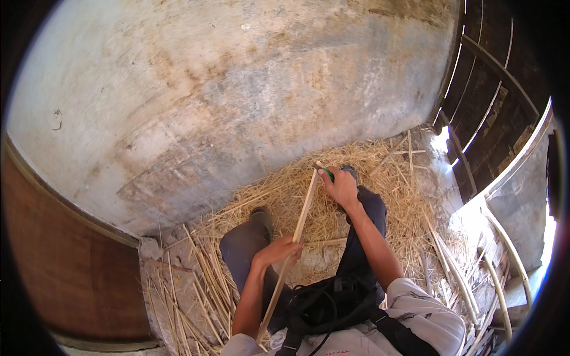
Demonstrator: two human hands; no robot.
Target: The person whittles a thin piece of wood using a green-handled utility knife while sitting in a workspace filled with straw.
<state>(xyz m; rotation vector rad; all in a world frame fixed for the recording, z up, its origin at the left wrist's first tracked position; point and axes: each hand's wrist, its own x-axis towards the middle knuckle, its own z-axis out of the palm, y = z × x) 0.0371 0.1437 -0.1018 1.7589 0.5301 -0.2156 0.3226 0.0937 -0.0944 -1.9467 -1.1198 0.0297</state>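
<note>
- Black bag (317, 302) sits nearest, at the waist.
- Left hand (279, 250): fingers wrap a pale strip (305, 209) slanting up between the knees.
- Right hand (341, 186) grips a green-handled tool (328, 173) (fingertips partly hidden) by its far end.
- Shavings (285, 185) fill the gap before the wall (267, 89).

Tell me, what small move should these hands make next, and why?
Probably ease the green-handled tool a little along the pale strip: the right hand holds it at the strip's far end, while the left hand grasps the strip lower down, which should help steady it.
</note>
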